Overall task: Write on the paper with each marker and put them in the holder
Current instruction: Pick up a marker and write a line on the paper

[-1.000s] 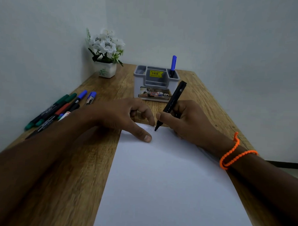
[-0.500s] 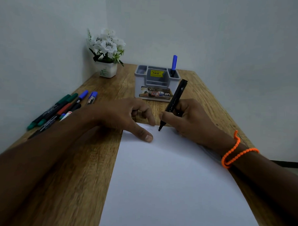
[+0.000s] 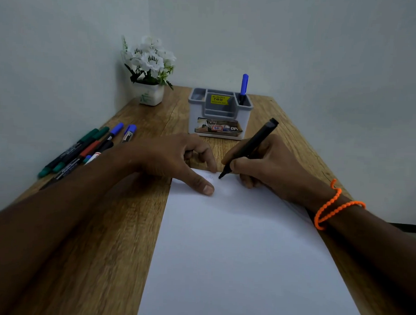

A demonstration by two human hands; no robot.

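Right hand (image 3: 268, 167) fingers curled round black marker (image 3: 249, 147), tip on paper (image 3: 241, 252) just beside left thumb. Left hand (image 3: 171, 159) pressing paper, fingers loosely bent. Holder (image 3: 219, 115) beyond fingertips.

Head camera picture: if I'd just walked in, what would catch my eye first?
Probably the right hand gripping a black marker, tip on the top edge of the white paper, while the left hand presses the sheet's corner. Behind them a grey holder keeps one blue marker upright, and white flowers fill the far left corner.
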